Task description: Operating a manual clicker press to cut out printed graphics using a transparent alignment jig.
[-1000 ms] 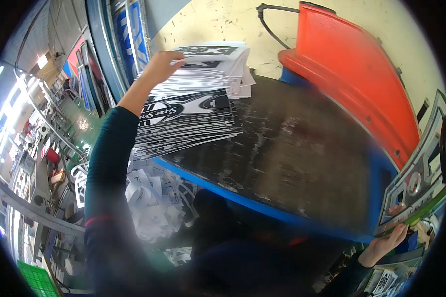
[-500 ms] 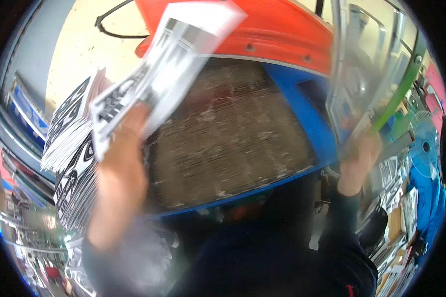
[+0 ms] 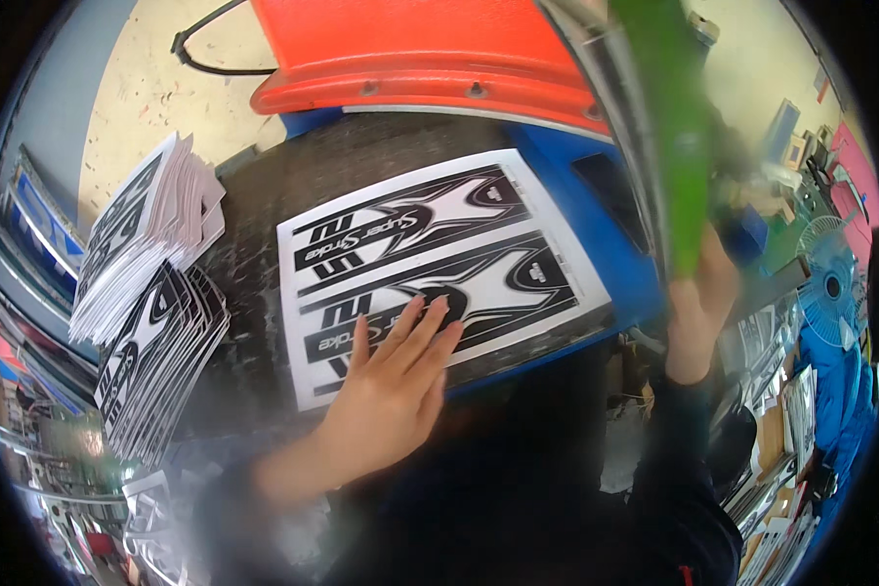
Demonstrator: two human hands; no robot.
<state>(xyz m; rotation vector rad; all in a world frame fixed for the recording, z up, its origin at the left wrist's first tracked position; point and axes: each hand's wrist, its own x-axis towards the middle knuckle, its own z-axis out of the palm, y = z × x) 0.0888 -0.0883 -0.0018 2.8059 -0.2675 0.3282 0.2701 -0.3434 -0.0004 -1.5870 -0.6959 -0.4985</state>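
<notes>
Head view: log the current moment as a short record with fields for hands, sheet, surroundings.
Left hand: palm down, fingers spread over the printed sheet, apparently touching it
Right hand: gripping the lower end of a green-edged frame; exact grip blurred
Sheet: white with two black graphics, flat on the dark tabletop
Left of sheet: white paper stack; nearer the person, black-and-white print stack
Beyond tabletop: orange panel
Far right: blue fan
</notes>
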